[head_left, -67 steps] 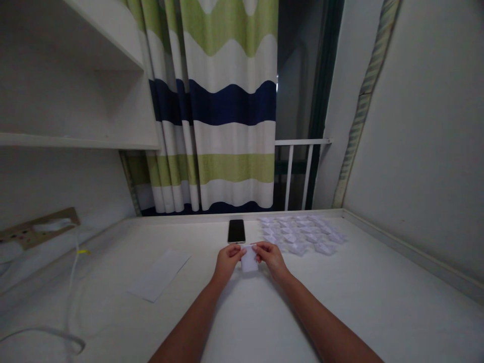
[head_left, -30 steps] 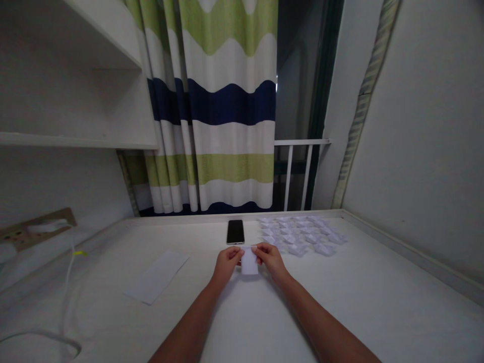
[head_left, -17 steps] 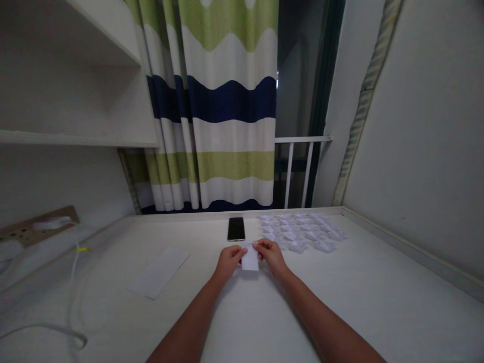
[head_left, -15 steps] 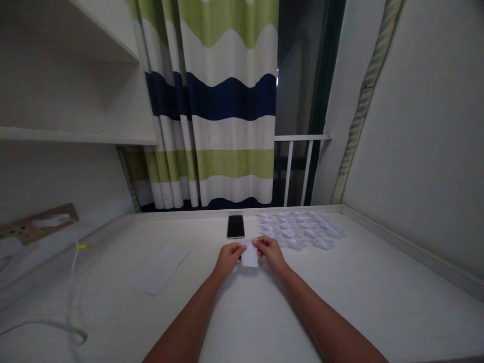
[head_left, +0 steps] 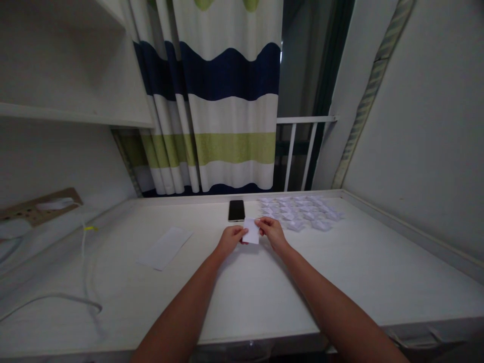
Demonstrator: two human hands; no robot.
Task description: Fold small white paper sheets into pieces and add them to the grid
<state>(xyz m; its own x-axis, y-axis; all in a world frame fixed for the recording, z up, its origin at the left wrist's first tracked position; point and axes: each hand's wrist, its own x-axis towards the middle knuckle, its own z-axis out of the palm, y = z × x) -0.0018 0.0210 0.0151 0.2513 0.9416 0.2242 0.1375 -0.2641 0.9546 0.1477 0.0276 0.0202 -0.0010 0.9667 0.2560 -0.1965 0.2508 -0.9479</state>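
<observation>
A small white piece of paper, squarish and apparently folded, is held just above the white desk between both hands. My left hand pinches its left edge with thumb and fingers. On the other side, my right hand grips the upper right part near the corner. Just beyond the paper lies a dark phone, screen up. To the right, past my right hand, several small folded white paper pieces are laid out in rows. Loose white paper sheets lie flat to the left of my left hand.
The white desk ends at a front edge near my forearms. A white cable runs over its left side, below a brown panel on the wall. A shelf juts out at upper left; a striped curtain hangs behind.
The view has tilted down, bringing the desk's front edge into sight. My hands still hold the paper, which has turned slightly; the left grip sits lower than the right.
</observation>
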